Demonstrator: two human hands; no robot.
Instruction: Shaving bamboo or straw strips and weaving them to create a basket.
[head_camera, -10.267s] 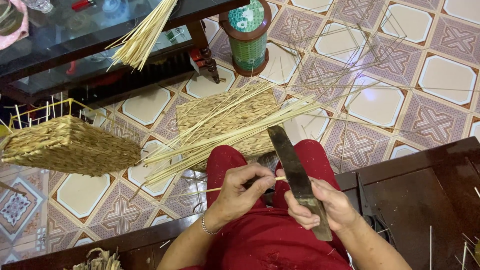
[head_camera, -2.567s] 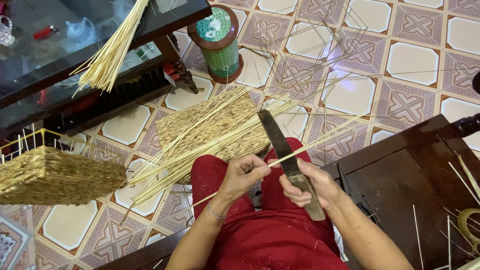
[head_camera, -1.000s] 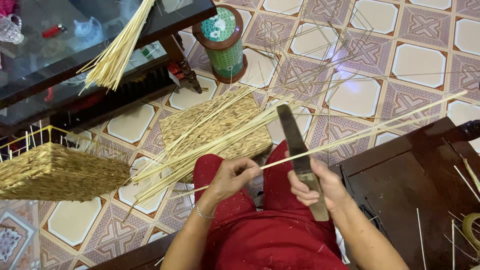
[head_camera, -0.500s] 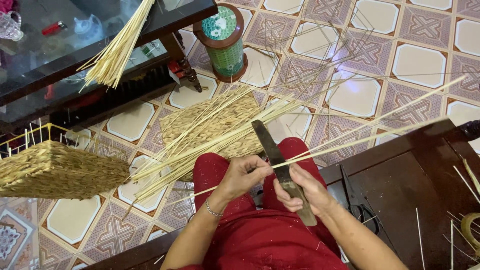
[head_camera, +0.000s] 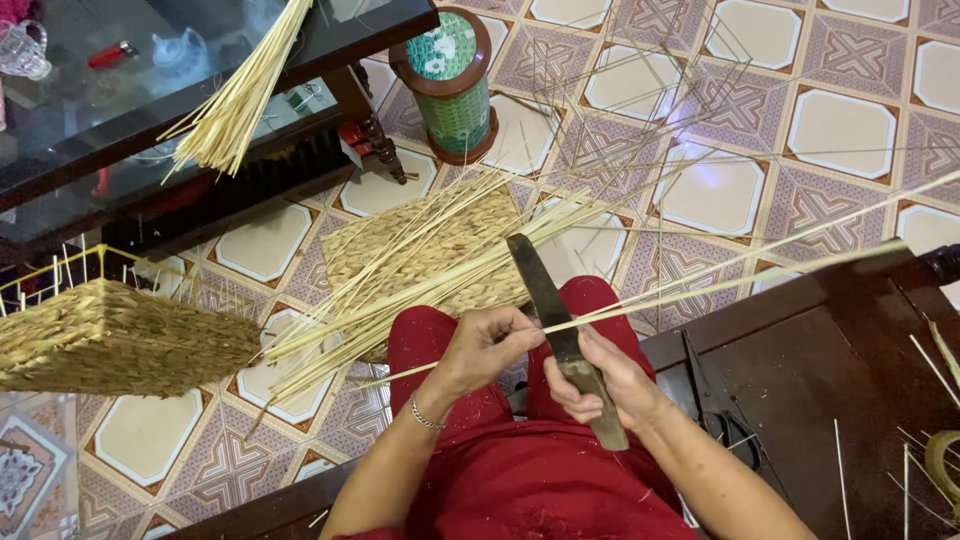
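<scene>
Pinched between the left hand's (head_camera: 487, 345) thumb and fingers is a long pale reed (head_camera: 700, 287), which runs up and right across the knife (head_camera: 560, 325) toward the dark bench (head_camera: 800, 400). Further left, a woven basket (head_camera: 110, 335) sits on the tiled floor (head_camera: 720, 190), with a bundle of reeds (head_camera: 420, 290) lying over a woven mat (head_camera: 430, 245) beside the red-clad knees. Right hand (head_camera: 600, 375) is closed around the knife handle, blade angled up against the reed. Scissors (head_camera: 715, 405) lie on the bench.
</scene>
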